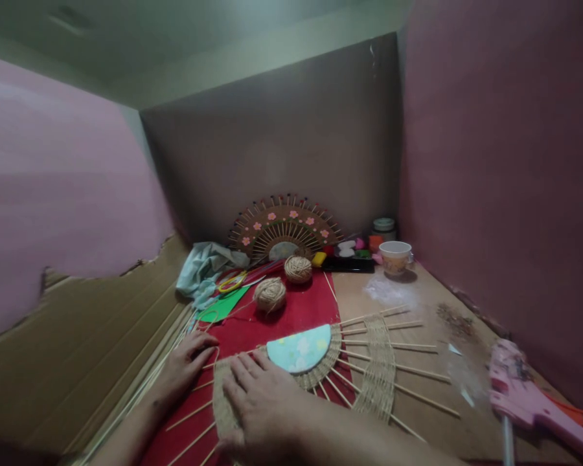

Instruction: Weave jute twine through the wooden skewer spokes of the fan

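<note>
A half-round fan [379, 362] of thin sticks woven with twine lies on the table, its light blue patterned half-disc [298, 349] at the centre. My right hand [262, 395] lies flat across the left part of the woven band, fingers stretched and pressing on it. At the fan's left end my left hand [194, 356] has its fingers bent together by the stick ends, pinching the twine [217, 355]; the exact grip is partly hidden. The strand leads back toward a ball of twine [269, 295]. A second ball [298, 268] sits behind it.
Red cloth [306, 301] lies under the fan. Behind are a finished fan [284, 226], a crumpled cloth [208, 265], yellow-handled scissors [232, 281], a green sheet [226, 305] and a cup [396, 257]. A pink glue gun [519, 388] lies at right. Cardboard [102, 336] stands left.
</note>
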